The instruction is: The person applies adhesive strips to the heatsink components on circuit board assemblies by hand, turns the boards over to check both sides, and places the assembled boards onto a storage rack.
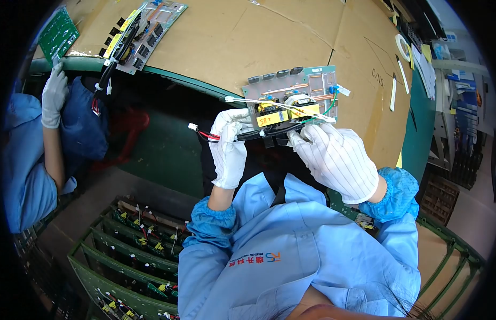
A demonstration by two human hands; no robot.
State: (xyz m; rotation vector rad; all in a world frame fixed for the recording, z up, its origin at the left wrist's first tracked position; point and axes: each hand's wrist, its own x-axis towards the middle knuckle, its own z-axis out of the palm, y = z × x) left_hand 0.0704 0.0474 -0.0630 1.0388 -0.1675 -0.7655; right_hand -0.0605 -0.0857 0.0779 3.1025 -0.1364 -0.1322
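Note:
A circuit board with two yellow-labelled transformers is held tilted at the table's near edge. Along its near side runs a black-sleeved cable, ending on the left in red and black wires with a white connector. My left hand, in a white glove, is closed around this cable beside the board's left corner. White-gloved too, my right hand pinches the board's near right edge by the cable; its fingertips are partly hidden. White wires and a green wire cross the board.
A second board with a black cable lies on the cardboard-covered table. At left, a co-worker's gloved hand touches a green board. Green racks of boards stand below left. A tape roll lies at right.

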